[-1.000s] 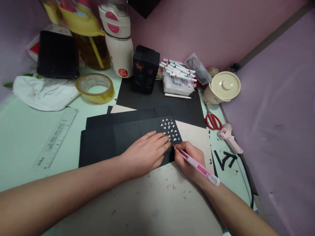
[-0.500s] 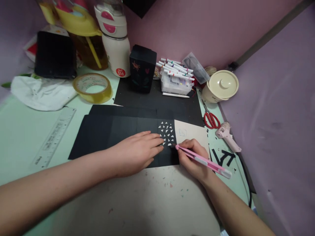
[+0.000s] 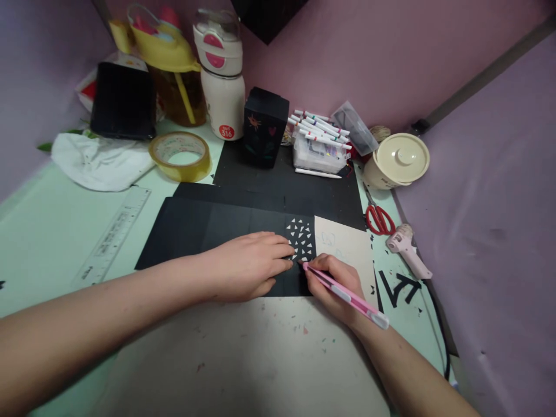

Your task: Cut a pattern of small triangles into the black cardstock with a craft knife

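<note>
A long sheet of black paper (image 3: 195, 229) lies flat on the desk, with several small triangular cut-outs (image 3: 301, 237) near its right end. My left hand (image 3: 247, 266) rests flat on the sheet, fingers stretched out and pressing it down just left of the cut-outs. My right hand (image 3: 334, 284) is closed round a pink craft knife (image 3: 347, 295), whose tip touches the paper at the lower edge of the cut-outs. A beige board (image 3: 347, 249) shows under the sheet's right end.
Behind lie more black paper (image 3: 282, 179), a black decorated box (image 3: 264, 127), a tub of markers (image 3: 319, 145), a tape roll (image 3: 180, 155), a clear ruler (image 3: 113, 234), two bottles (image 3: 221, 75), a cream lidded pot (image 3: 397, 159), red scissors (image 3: 377, 217) and a glue gun (image 3: 408, 249). Pink walls close in at the back and right.
The black sheet has turned from a tilt to lie squarer on the desk. The knife tip has come back close to my left fingertips. The view shifted slightly.
</note>
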